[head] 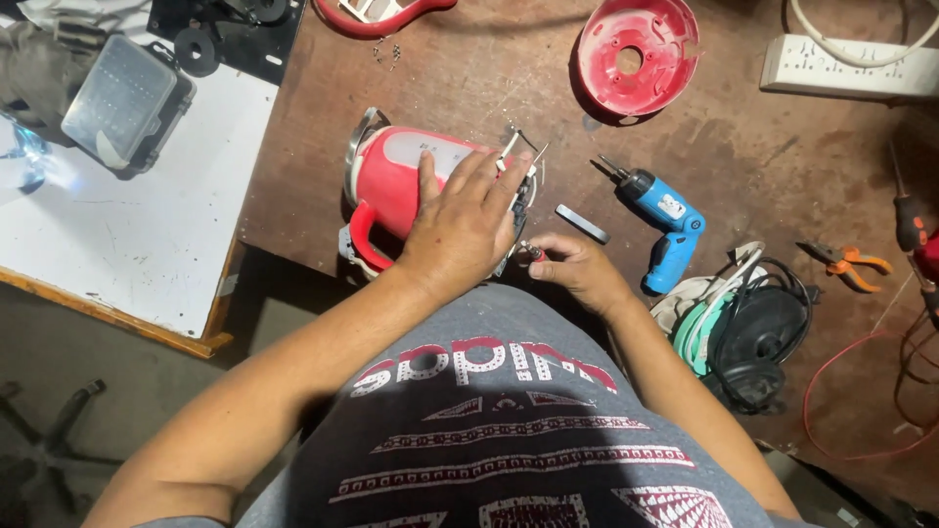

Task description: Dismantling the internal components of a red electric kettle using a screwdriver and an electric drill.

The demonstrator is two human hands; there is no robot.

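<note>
A red electric kettle (391, 176) lies on its side at the near edge of a brown workbench (489, 68), its open underside toward the right. My left hand (460, 225) rests flat on the kettle body and presses it down. My right hand (577, 269) is just right of the kettle's base, pinching a small dark tool or part (533, 252) at the base; what it is cannot be made out.
A red round base cover (636, 49) lies at the back. A blue cordless screwdriver (665, 220), a small grey bar (582, 223), orange pliers (851, 264), a black base with coiled cord (753, 332), a white power strip (841, 64) and a clear plastic case (122, 98) are around.
</note>
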